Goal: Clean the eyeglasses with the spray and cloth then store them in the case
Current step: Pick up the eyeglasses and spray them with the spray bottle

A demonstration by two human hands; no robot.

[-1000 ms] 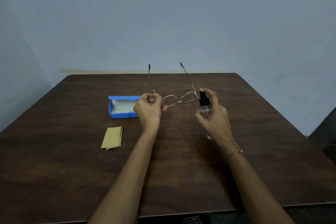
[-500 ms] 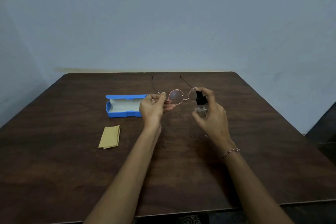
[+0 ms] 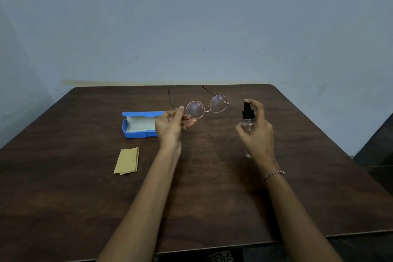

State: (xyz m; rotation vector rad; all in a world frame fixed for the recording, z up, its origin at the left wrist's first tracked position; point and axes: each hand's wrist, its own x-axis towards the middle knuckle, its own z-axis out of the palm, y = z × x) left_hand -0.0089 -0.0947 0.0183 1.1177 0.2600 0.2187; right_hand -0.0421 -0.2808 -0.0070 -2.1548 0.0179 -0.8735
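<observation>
Thin pink-rimmed eyeglasses (image 3: 205, 106) with round lenses hang above the table, temples unfolded and pointing away from me. My left hand (image 3: 170, 126) pinches the frame at the left lens. My right hand (image 3: 257, 132) grips a small clear spray bottle (image 3: 248, 120) with a black pump top, index finger resting on the top; the bottle stands apart to the right of the glasses. An open blue case (image 3: 138, 125) with a pale lining lies on the table behind my left hand. A folded yellow cloth (image 3: 127, 161) lies nearer me, left of my left forearm.
Everything sits on a dark brown wooden table (image 3: 212, 193) set against a pale blue-grey wall. The table's right edge runs close to a dark corner at the far right. A bracelet circles my right wrist.
The glasses tilted so the lenses now face me. My right hand with the bottle moved right, away from the right lens, leaving a gap.
</observation>
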